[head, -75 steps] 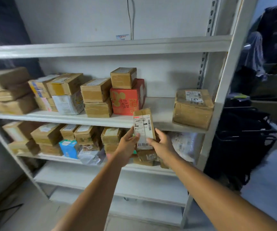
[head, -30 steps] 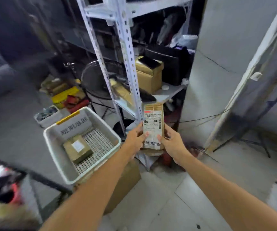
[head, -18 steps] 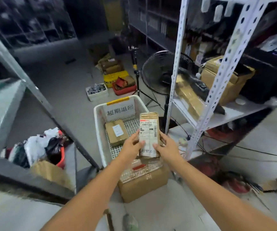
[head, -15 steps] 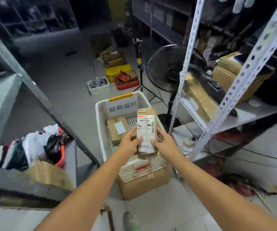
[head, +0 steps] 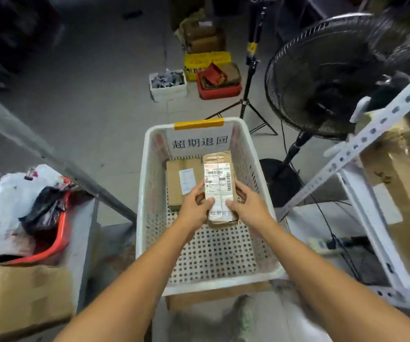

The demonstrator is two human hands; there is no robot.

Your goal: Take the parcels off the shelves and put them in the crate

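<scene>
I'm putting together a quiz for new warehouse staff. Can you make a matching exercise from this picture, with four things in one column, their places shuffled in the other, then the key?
Things
1. labelled parcel
2. flat brown parcel
3. black fan
4. red bin

Places
A. on the floor beyond the crate
B. lying on the crate's bottom
C. held between the left hand and right hand, over the crate
D. standing to the right of the crate

Pairs: 1-C, 2-B, 3-D, 4-A
</scene>
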